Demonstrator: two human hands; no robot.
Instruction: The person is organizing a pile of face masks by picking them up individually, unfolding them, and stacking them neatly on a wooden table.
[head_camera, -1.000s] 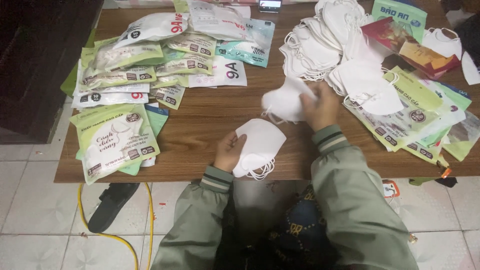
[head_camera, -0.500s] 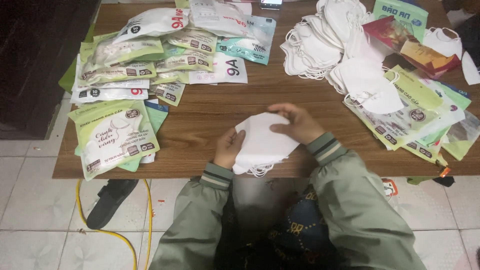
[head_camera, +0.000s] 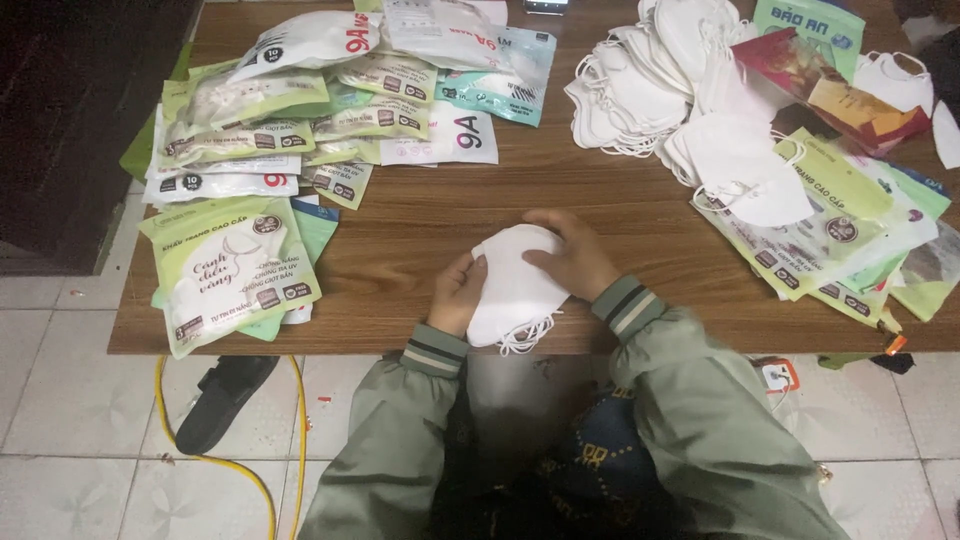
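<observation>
Two hands on one small stack of white masks (head_camera: 515, 290) at the table's near edge — left hand (head_camera: 458, 295) fingers curled round its left side, right hand (head_camera: 570, 258) laid flat on top, fingers closed over it. Long axis approx. upper-left to lower-right, ear loops trailing off the near edge. Beyond: brown wooden table (head_camera: 420, 215), packaged masks (head_camera: 230, 270) at left, loose white masks (head_camera: 680, 90) at right — pale tiled floor (head_camera: 70, 400), yellow cable (head_camera: 240, 465), black sandal (head_camera: 222, 398) below.

Matt cloth masks (head_camera: 515, 285), wood table (head_camera: 420, 215)
</observation>
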